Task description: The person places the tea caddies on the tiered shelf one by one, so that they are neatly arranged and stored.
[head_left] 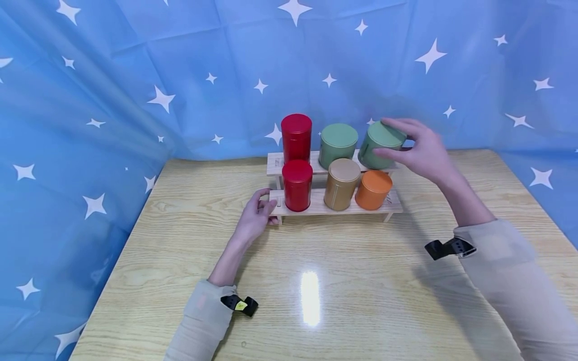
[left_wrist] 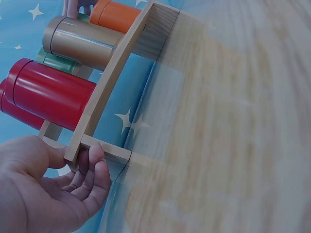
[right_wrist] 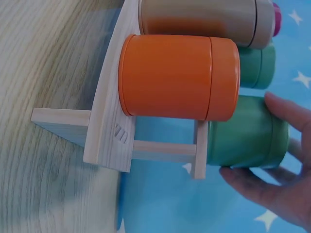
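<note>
My left hand (head_left: 254, 216) grips the left end of a two-tier wooden rack (head_left: 318, 202), its thumb on top and its fingers curled beneath the board. My right hand (head_left: 422, 149) holds a green canister (head_left: 377, 152) around its lid end, at the right end of the back tier. That canister looks slightly tilted in the head view; whether its base fully rests on the board I cannot tell. Beside it stands another green canister (head_left: 337, 145), then a tall red canister (head_left: 296, 138). The front tier bears a red canister (head_left: 297, 188), a tan canister (head_left: 341, 186) and an orange canister (right_wrist: 170, 76).
The rack stands on a light wooden table (head_left: 361, 281) toward its far edge. Behind and to the left hangs a blue cloth (head_left: 203, 60) with white stars. Black straps with small devices sit on both wrists.
</note>
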Demonstrator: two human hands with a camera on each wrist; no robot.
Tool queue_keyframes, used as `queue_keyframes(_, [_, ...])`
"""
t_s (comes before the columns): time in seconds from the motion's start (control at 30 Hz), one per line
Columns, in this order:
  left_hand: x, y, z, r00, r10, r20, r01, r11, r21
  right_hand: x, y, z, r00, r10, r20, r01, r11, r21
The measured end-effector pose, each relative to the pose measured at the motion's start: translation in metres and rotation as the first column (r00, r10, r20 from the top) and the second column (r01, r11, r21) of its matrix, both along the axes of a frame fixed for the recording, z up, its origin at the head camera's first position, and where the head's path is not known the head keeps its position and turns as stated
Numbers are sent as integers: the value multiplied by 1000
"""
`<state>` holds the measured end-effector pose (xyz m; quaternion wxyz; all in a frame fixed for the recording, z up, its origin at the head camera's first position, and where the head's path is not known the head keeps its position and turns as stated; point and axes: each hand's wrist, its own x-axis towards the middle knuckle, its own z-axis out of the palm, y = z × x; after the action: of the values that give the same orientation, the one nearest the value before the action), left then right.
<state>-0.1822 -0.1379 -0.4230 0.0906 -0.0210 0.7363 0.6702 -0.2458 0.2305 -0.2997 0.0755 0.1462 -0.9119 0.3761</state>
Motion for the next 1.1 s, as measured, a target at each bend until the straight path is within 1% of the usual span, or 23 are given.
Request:
queue_keyframes(0.27, [0,-4,-1,1000,8,12,-8,1000,-1,-4,-8,0,999,45,19,-46,998,37])
queue_keyframes(0.43, [0,-5,-2,1000,19,6,-19,1000,-3,-5,-10,-1,997,71,21,-72,997,19])
queue_keyframes(0.5, [-1,-6,-2,1000,18,-1,-18,1000,-6,-5,-9,-2,996,81,25,-81,997,-2])
queue_keyframes(0.53, [1,-6,2,1000,16,4,-16,1000,-10,-5,-9,-2,996,85,29,-84,996,-16])
queue_keyframes(0.7, [-1,-7,2,1000,20,4,-19,999,-27,-3,-5,-6,993,113,26,-110,989,-100])
queue_keyframes(0.73, [-1,-7,2,1000,23,3,-22,999,-29,-2,-4,-7,993,114,23,-111,988,-110])
queue_keyframes(0.77, [-2,-7,-2,1000,26,-3,-26,999,-31,-1,-2,-9,994,112,16,-110,987,-114])
queue_keyframes(0.8, [-3,-7,-3,1000,27,-4,-27,999,-36,0,1,-11,994,109,11,-107,987,-121])
queue_keyframes(0.93, [-3,-6,-2,1000,31,-3,-31,998,-57,6,12,-17,997,78,16,-75,990,-122])
queue_keyframes(1.1, [-4,-7,0,1000,24,0,-24,997,-74,14,24,-24,997,71,36,-66,989,-133])
